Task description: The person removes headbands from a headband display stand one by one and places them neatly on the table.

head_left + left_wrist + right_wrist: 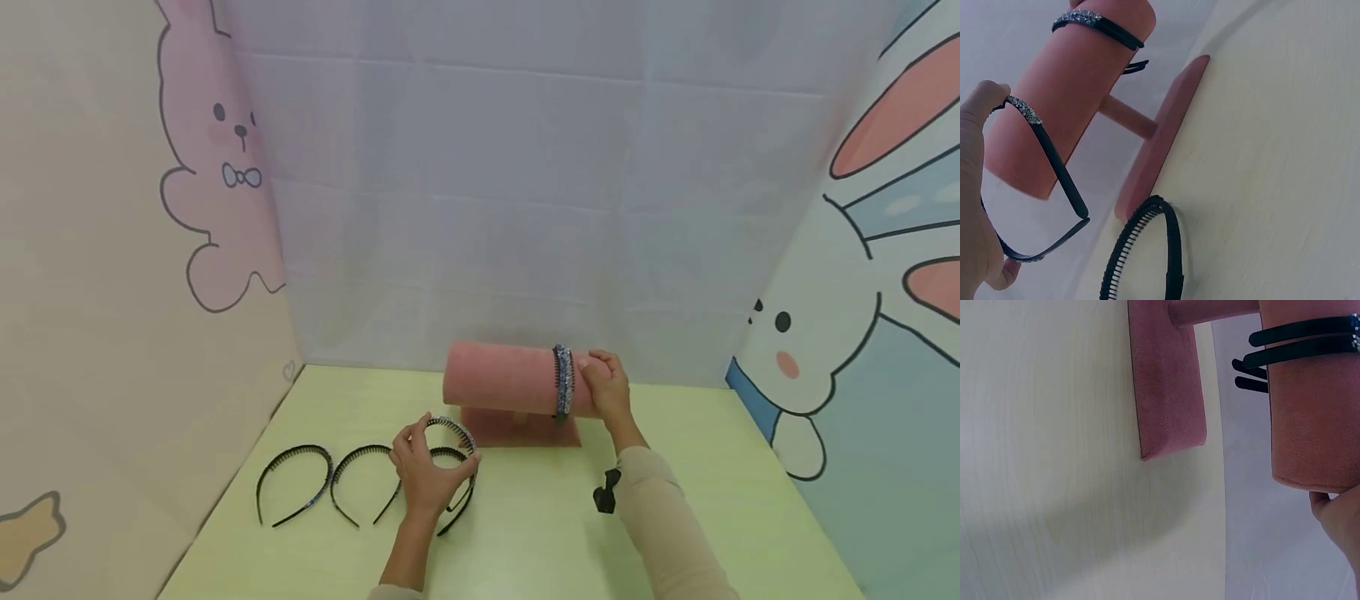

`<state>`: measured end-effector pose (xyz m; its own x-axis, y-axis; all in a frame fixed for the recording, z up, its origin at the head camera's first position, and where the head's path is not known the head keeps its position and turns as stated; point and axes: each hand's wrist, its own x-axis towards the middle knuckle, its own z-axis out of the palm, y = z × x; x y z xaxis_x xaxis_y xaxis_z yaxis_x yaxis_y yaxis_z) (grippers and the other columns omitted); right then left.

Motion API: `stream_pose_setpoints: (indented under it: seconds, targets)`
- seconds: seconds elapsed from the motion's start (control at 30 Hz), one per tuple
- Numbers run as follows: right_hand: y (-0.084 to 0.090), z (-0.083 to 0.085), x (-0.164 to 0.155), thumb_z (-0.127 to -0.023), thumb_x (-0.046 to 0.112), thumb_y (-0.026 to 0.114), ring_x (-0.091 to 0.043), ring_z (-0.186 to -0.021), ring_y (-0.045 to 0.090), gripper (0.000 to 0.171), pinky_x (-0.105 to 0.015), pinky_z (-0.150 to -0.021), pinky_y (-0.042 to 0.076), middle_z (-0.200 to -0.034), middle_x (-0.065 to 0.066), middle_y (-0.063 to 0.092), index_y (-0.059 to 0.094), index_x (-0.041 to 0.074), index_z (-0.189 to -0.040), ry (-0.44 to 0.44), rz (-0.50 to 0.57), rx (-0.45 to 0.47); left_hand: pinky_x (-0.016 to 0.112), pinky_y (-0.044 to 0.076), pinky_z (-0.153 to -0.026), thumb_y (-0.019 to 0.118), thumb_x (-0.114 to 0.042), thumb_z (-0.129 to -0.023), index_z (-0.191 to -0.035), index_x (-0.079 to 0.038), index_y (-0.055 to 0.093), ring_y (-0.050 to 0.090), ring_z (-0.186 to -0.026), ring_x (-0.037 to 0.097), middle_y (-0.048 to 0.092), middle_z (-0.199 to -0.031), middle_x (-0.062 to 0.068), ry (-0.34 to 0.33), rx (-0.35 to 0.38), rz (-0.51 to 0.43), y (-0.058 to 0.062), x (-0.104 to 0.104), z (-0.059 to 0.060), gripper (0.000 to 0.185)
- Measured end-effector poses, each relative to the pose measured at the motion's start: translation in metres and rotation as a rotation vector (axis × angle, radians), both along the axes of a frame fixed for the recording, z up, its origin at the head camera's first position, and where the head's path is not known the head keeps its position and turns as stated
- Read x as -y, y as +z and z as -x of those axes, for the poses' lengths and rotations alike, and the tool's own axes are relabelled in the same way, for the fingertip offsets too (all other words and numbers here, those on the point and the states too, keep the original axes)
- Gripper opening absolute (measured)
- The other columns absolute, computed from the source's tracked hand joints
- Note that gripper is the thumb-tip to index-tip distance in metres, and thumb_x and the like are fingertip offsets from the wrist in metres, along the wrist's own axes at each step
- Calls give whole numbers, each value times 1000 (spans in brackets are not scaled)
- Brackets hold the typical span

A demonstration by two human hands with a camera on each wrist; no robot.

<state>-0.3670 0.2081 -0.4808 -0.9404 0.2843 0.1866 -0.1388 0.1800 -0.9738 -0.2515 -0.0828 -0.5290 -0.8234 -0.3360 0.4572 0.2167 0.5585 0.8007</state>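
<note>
My left hand (pixel 429 473) holds a black toothed headband (pixel 1060 162) with silver glitter, thumb and fingers spread across its curve. It is raised off the table, in front of the left end of a pink padded headband stand (pixel 498 379). Two glittery headbands (pixel 563 382), bluish and silver, sit side by side around the stand's roll, toward its right end. My right hand (pixel 611 387) grips that right end, thumb on the front and fingers over the top; in the right wrist view only part of the hand (pixel 1341 519) shows, under the roll's end.
On the pale yellow table (pixel 525 517) lie a left headband (pixel 330 467), a middle headband (pixel 337 479) and a right headband (pixel 1174 256), which my left hand partly hides in the head view. A white curtain (pixel 465 208) hangs behind. A small black object (pixel 606 492) is beside my right sleeve.
</note>
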Motion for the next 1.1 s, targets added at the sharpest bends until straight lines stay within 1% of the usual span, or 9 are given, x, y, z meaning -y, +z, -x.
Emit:
stream_pose_setpoints:
  seconds: [0.07,0.17,0.23,0.3,0.4,0.57,0.73,0.87,1.1]
  targets:
    - [-1,0,1,-86,29,64,-28,-107,46,37,-42,-90,36,-126,-12,50,55,13,-118,-2,-6,5,53,36,-80,88,-45,-51,-134,-17,47,34,-107,33,39,-121,14,35,-40,10,1,-5,-2,97]
    - [-1,0,2,-87,30,64,-30,-107,46,37,-44,-89,36,-126,-13,50,55,13,-118,-4,-27,2,54,34,-81,88,-46,-48,-130,-11,51,37,-106,34,44,-117,15,93,-96,20,1,-13,-4,97]
    - [-1,0,2,-87,31,64,-30,-108,46,38,-44,-90,36,-127,-13,49,54,13,-119,-9,-44,-4,53,33,-82,88,-45,-46,-128,-9,53,39,-105,34,46,-114,15,117,-117,15,1,-18,-6,96]
    - [-2,0,1,-86,32,64,-30,-109,45,39,-44,-92,35,-127,-13,49,54,13,-119,-14,-50,-11,52,33,-81,88,-46,-45,-127,-9,54,39,-104,33,47,-112,14,132,-119,9,1,-23,-8,96]
    - [-2,-1,0,-86,32,65,-29,-109,45,38,-44,-91,35,-126,-12,50,56,14,-118,-20,-37,-15,50,34,-80,89,-47,-44,-127,-12,54,39,-103,31,46,-112,12,144,-89,-2,-1,-30,-11,96]
    - [-1,-2,1,-86,31,65,-29,-108,46,37,-44,-90,36,-126,-12,50,56,14,-118,-18,-36,-9,50,38,-76,88,-53,-43,-126,-18,55,39,-101,30,46,-110,11,162,-35,-17,-4,-37,-16,96]
    - [0,-2,2,-87,30,64,-29,-108,46,36,-43,-91,35,-126,-13,50,56,13,-118,-23,-43,-20,52,38,-75,87,-54,-43,-124,-19,57,38,-103,33,45,-109,11,172,-32,-19,-5,-42,-17,94]
    - [0,-1,2,-87,28,64,-29,-108,46,36,-43,-91,35,-126,-13,51,55,12,-118,-23,-36,-24,53,39,-75,87,-53,-45,-125,-21,57,38,-104,33,44,-109,11,160,-13,-23,-6,-46,-17,92]
    - [0,-2,2,-87,27,64,-29,-108,45,36,-43,-92,35,-126,-13,51,55,11,-118,-24,-31,-14,57,37,-77,88,-51,-45,-128,-25,55,35,-108,32,42,-113,9,132,84,-79,-8,-58,-20,92]
